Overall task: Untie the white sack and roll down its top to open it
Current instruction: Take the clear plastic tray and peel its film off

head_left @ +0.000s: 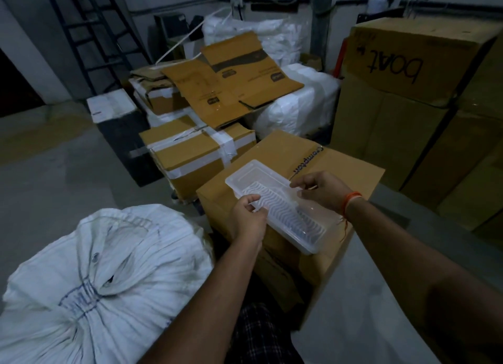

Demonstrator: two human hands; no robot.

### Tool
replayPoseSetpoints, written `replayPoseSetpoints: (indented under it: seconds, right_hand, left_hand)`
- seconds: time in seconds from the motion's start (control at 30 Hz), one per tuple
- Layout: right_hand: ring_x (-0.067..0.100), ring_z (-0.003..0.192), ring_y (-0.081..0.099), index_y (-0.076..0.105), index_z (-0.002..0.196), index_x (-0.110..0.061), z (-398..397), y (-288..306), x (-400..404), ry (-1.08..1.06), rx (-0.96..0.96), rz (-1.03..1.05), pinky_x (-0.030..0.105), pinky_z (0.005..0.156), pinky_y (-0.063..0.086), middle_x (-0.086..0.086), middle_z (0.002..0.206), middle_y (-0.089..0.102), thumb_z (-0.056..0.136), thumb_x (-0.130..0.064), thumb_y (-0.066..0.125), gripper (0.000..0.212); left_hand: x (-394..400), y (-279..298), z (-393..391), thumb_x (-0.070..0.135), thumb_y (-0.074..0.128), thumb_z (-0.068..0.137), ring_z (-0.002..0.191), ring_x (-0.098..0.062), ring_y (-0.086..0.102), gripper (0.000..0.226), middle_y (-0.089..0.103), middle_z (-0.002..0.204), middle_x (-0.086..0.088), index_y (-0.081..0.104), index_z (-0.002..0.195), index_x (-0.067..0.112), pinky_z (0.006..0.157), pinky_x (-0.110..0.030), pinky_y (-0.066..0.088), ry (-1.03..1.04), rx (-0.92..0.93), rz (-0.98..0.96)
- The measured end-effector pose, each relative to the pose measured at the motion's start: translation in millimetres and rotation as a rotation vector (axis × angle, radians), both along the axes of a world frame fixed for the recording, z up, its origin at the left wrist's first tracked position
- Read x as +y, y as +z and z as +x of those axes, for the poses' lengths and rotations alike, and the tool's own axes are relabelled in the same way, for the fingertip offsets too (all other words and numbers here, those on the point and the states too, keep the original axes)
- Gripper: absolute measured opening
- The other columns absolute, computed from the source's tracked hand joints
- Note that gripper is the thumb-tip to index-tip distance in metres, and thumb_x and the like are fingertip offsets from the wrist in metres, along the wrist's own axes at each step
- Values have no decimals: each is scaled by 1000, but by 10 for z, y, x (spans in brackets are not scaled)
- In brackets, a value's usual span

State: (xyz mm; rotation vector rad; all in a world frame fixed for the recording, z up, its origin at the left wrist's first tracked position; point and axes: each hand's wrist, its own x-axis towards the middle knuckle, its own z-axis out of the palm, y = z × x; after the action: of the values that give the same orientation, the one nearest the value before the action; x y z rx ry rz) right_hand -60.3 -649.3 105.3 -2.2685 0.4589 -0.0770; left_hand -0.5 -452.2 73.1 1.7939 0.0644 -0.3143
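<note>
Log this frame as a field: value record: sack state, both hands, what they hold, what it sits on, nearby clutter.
sack: white sack, lower left on floor, neck bunched and tied shut, untouched
left hand: left hand pinches near edge of clear plastic tray
right hand: right hand pinches the tray's far side
support: tray rests on a cardboard box printed "Crompton"
clutter: taped box, flattened cardboard, tall box marked "boat"
task progress: not started
</note>
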Motion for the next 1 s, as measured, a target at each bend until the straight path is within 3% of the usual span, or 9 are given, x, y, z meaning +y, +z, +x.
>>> replayPoseSetpoints:
  seconds: [0.1, 0.33, 0.4, 0.6, 0.7, 0.8, 0.9, 1.0]
  right_hand:
    - [15, 102, 64, 75, 115, -29, 12, -42, -2, -11, 3, -9, 31, 94, 50, 0, 111, 71, 89, -16, 72, 29]
    - [20, 98, 65, 77, 111, -25, 11, -98, 19, -55, -9, 90, 15, 73, 44, 4, 103, 71, 89, -11, 72, 27]
    - [15, 97, 62, 76, 112, -24, 3, -92, 31, -56, 1, 99, 18, 77, 44, 1, 101, 70, 90, -9, 70, 27]
    - [18, 117, 60, 74, 117, -27, -106, 15, 200, -111, -18, -23, 29, 96, 44, 1, 129, 68, 89, -24, 72, 28]
    - [18, 121, 59, 74, 116, -25, -197, 137, 426, -137, -183, -134, 29, 97, 45, -2, 129, 67, 88, -29, 74, 28]
    - [10, 111, 61, 77, 109, -27, -242, 213, 786, -46, -302, -136, 19, 89, 45, -6, 120, 71, 86, -28, 76, 23]
    - [0, 101, 57, 77, 108, -24, -221, 191, 1265, 12, -321, 2, 4, 78, 39, -9, 113, 69, 86, -20, 77, 22]
    - [-2, 93, 62, 76, 107, -24, -188, 137, 1793, 58, -281, 254, 14, 79, 50, -12, 107, 70, 87, -18, 74, 21]
  left_hand:
    - [15, -67, 34, 17, 81, 88, 95, -24, 72, 24, 71, 107, -7, 69, 96, 36, 89, -45, 64, 19, -8, -20]
    - [-6, -145, 93, 18, 83, 85, 95, -22, 72, 25, 70, 104, -2, 68, 85, 38, 87, -45, 65, 39, 10, -13]
    - [-11, -143, 90, 17, 83, 86, 95, -22, 72, 25, 70, 106, -3, 68, 86, 38, 87, -46, 65, 33, 17, -18]
    - [108, -85, 29, 18, 79, 88, 106, -20, 69, 24, 68, 108, 5, 67, 92, 38, 95, -47, 62, 0, 28, -55]
    - [387, -39, -14, 22, 77, 89, 107, -16, 68, 22, 67, 104, 17, 68, 93, 40, 96, -47, 62, -7, -1, -44]
    - [830, -10, -94, 27, 77, 88, 106, -16, 70, 16, 72, 107, 15, 72, 98, 38, 94, -48, 62, 21, -70, 0]
    - [1332, 39, -177, 29, 76, 86, 97, -16, 74, 13, 76, 101, 16, 74, 95, 38, 90, -50, 63, 64, -149, 27]
    - [1817, 143, -266, 26, 77, 88, 96, -16, 74, 12, 74, 100, 17, 76, 94, 37, 90, -50, 63, 145, -203, 54]
